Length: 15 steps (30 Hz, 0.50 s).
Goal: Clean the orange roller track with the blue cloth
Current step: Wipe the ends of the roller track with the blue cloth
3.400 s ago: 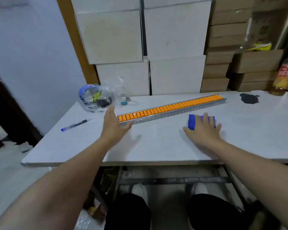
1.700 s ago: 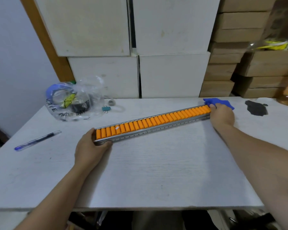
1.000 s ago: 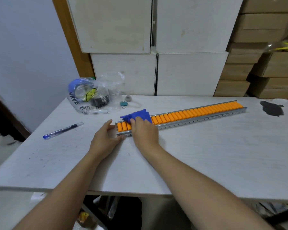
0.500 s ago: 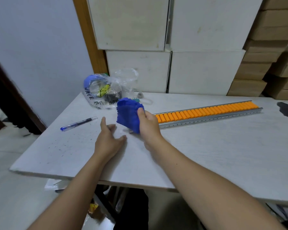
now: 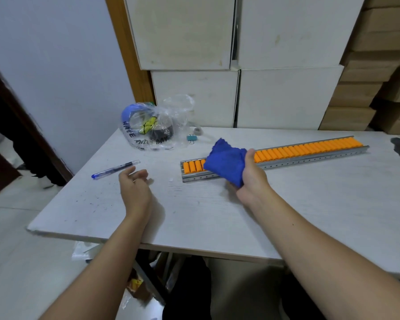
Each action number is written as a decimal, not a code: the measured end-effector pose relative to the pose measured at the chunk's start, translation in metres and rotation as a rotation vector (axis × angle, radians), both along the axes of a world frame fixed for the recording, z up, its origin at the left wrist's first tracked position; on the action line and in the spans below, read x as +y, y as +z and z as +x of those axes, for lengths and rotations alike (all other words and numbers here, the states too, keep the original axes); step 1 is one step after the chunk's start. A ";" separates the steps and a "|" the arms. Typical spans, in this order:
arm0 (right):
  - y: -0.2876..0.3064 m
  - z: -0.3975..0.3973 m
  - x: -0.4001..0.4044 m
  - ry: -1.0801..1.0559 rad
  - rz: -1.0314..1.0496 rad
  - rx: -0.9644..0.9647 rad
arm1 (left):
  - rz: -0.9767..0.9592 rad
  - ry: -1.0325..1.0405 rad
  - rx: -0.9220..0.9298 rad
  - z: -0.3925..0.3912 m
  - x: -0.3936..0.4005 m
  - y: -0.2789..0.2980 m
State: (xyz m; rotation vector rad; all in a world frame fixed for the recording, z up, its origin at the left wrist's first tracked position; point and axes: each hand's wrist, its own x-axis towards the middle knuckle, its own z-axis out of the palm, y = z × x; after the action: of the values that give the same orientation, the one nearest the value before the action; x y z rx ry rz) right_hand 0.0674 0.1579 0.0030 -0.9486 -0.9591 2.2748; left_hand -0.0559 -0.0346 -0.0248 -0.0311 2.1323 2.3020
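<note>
Now the right hand (image 5: 252, 179) is clenched around the bunched blue cloth (image 5: 225, 165), holding it up just in front of the near-left stretch of the orange roller track (image 5: 310, 150), which lies diagonally across the centre and right of the frame on the counter (image 5: 310, 204). A second ago that cloth was pressed onto the rollers at the track's left end; half a second ago it was already lifted, and it remains raised, so the wiping pass from the far end to the near end looks finished. The left hand (image 5: 134, 188), which earlier steadied the left end of the track, has let go and sits released, fingers loosely curled and holding nothing, at centre left of the frame, near the blue pen (image 5: 116, 169). A clear plastic bag (image 5: 153, 125) with tape rolls inside rests further back, with a small binder clip (image 5: 191, 137) beside it. Judging from this, either the cloth gets refolded for another pass or the cleaning is about done.
</note>
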 end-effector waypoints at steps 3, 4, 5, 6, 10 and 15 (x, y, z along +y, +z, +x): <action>-0.001 0.015 0.022 -0.003 0.009 0.015 | 0.393 -0.012 -0.199 -0.004 -0.004 0.009; -0.001 0.018 0.027 -0.001 0.008 0.035 | 0.464 -0.025 -0.238 -0.006 -0.007 0.011; -0.002 0.021 0.033 -0.008 -0.002 0.063 | 0.506 -0.032 -0.260 -0.007 -0.010 0.012; -0.002 0.024 0.038 -0.025 -0.009 0.087 | 0.511 -0.036 -0.262 -0.008 -0.011 0.013; 0.000 0.034 0.070 -0.120 0.015 0.113 | 0.358 -0.098 -0.196 -0.005 -0.002 0.017; 0.018 0.054 0.119 -0.283 0.208 -0.057 | -0.156 -0.310 0.127 0.011 0.031 0.010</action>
State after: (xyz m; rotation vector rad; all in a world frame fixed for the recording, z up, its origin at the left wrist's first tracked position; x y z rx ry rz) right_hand 0.1218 0.2772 0.0207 -0.9933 -0.9946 1.8836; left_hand -0.0449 -0.0031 -0.0145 0.4244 2.1844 2.0103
